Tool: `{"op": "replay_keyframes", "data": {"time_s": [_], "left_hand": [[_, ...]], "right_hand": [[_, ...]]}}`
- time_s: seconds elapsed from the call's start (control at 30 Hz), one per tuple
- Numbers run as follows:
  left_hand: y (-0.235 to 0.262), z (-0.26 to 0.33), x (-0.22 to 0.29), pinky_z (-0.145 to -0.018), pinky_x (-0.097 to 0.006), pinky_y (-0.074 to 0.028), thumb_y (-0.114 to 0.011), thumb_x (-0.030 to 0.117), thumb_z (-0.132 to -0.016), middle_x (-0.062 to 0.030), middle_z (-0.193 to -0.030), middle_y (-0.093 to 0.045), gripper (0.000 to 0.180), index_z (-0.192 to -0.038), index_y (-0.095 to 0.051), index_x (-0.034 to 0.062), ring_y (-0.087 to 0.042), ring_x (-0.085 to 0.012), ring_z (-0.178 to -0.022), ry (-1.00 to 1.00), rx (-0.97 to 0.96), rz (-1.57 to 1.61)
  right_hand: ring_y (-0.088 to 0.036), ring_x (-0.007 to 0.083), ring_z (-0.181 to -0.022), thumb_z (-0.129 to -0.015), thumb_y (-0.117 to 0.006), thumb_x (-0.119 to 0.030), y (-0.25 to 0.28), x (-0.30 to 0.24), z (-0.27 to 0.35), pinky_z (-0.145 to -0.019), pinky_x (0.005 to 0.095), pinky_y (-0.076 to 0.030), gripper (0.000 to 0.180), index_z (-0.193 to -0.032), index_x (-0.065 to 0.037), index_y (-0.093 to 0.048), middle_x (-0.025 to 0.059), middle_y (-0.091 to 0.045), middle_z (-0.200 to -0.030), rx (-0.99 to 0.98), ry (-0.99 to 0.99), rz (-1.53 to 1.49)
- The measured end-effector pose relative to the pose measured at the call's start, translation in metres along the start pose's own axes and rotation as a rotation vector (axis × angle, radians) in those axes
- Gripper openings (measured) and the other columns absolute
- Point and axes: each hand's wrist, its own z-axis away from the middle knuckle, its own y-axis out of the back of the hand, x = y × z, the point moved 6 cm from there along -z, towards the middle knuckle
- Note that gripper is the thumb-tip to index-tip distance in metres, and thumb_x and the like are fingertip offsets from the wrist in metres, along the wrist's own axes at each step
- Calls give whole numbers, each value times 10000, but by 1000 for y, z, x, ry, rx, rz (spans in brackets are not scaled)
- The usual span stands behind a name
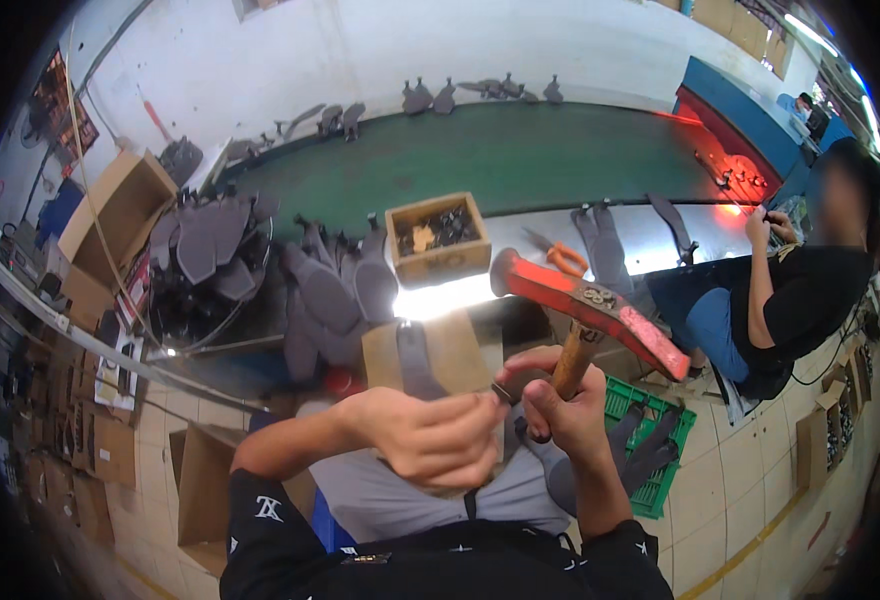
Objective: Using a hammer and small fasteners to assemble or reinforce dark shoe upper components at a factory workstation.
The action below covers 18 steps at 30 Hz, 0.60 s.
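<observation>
My right hand (572, 405) is closed around the wooden handle of a hammer (590, 312), whose worn red head tilts down to the right. Against it my left hand (435, 435) is closed, with thumb and fingers pinched on a small dark piece (503, 393). What that piece is cannot be made out. The hands nearly touch over my lap. Just beyond them a grey flat strip (417, 358) lies on a brown board (380, 352).
A wooden box (438, 268) of small dark parts and orange-handled scissors (566, 259) stand on the bench by a green conveyor (440, 158). Grey shaped pieces (325, 290) are piled left. A green crate (660, 480) sits right, near a seated co-worker (810, 270).
</observation>
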Motion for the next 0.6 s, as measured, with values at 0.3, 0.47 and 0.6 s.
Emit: {"op": "replay_keyframes", "data": {"time_s": [0.3, 0.47, 0.6], "left_hand": [[22, 10, 23, -815, -351, -575, -625, 76, -802, -126, -812, -638, 98, -828, -599, -15, -654, -275, -878, 22, 26, 3], [30, 34, 14, -748, -397, -600, -718, 13, -780, -246, -975, -692, 218, -936, -593, -75, -672, -334, -908, 578, 277, 314], [28, 47, 25, -743, -404, -597, -717, -11, -744, -252, -979, -690, 276, -970, -594, -111, -675, -349, -889, 741, 432, 342]], "right_hand": [[-576, 44, -595, -835, -780, -79, -32, -3, 13, -443, 169, -392, 310, -1090, 55, -667, 97, -681, -1037, -107, -48, 85], [-546, 39, -550, -830, -787, -95, -38, 3, 10, -425, 172, -380, 307, -1069, 61, -673, 114, -695, -1017, -129, -84, 43], [-542, 39, -537, -818, -795, -92, -50, 1, 4, -417, 176, -379, 292, -1041, 59, -683, 132, -698, -1015, -142, -37, 73]]}}
